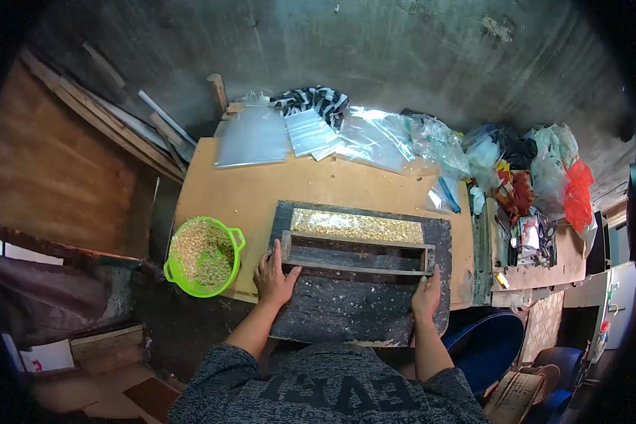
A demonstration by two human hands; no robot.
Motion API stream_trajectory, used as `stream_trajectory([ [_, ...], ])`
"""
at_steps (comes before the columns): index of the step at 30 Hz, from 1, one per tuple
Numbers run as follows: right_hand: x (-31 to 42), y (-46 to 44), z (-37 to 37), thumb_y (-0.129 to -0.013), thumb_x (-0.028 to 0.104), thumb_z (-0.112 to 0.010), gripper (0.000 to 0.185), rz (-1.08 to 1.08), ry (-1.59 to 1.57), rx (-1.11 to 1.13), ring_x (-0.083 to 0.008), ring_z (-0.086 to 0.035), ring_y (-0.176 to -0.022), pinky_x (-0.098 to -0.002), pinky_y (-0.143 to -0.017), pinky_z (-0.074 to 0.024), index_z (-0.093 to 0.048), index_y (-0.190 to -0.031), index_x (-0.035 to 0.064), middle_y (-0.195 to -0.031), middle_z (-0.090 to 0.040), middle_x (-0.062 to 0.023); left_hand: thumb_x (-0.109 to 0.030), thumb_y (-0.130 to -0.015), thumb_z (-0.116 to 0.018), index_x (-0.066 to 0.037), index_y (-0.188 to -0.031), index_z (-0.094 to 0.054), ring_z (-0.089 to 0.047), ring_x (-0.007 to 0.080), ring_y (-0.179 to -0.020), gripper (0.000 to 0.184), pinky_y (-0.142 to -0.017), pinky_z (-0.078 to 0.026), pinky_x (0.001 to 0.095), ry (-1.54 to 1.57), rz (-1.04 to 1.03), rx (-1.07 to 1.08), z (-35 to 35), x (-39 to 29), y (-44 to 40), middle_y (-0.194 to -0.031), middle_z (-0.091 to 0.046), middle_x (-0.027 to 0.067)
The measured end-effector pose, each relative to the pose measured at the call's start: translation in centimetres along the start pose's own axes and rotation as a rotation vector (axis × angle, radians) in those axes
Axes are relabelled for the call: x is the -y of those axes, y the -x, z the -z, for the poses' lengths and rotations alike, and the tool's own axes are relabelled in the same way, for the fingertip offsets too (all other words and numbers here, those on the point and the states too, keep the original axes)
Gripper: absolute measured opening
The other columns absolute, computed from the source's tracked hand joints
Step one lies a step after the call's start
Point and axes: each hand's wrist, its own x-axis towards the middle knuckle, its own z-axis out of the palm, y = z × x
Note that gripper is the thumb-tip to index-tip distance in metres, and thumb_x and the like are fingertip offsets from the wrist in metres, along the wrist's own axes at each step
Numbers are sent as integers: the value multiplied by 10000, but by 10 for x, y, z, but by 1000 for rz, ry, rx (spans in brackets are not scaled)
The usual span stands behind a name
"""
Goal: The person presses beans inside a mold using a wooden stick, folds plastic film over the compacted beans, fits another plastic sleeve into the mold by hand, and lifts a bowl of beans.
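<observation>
A narrow rectangular wooden frame (360, 242) lies across a dark, worn board (346, 311). At its left end, my left hand (274, 277) grips the frame, fingers along the outer side and thumb in front. My right hand (426, 297) holds the opposite end, with the fingertips partly hidden. Dark board shows through the frame's opening. Right behind the frame is a flat, clear plastic pack of pale beans or kernels (353, 224). To the left of my left hand stands a bright green colander (237, 240) with loose pale beans (203, 253) in it.
Under the board is a tan tabletop (226, 194). Clear plastic sheets (254, 138) and a striped cloth (318, 99) lie along its back. Plastic bags (551, 169) are heaped at the right, above a tray of small items (530, 240). A blue barrel (484, 346) stands below right.
</observation>
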Motion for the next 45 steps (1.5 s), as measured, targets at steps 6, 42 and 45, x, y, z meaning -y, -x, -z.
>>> stream_trajectory([
  [6, -25, -4, -10, -959, 53, -560, 548, 60, -44, -47, -409, -549, -1195, -429, -1037, -423, -403, -1477, -38, -1287, -564, -265, -553, -899, -656, -162, -1620, -161, -417, 403, -1354, 959, -1089, -302, 571, 46, -16, -58, -6, 7, 0, -1483, -449, 219],
  [42, -32, -5, 19, -887, 192, -697, 383, 213, 198, -71, -345, -554, -1090, -468, -933, -407, -629, -1244, 70, -1176, -622, -135, -439, -878, -715, -145, -1604, -212, -388, 393, -1389, 930, -1109, -292, 549, 80, -49, -123, -16, 6, 1, -1471, -459, 225],
  [45, -38, -11, 16, -892, 204, -688, 335, 232, 200, -88, -337, -565, -1061, -463, -905, -405, -654, -1200, 76, -1145, -641, -123, -419, -883, -715, -128, -1600, -219, -394, 416, -1375, 919, -1112, -294, 548, 83, -52, -126, -15, 3, 2, -1473, -454, 235],
])
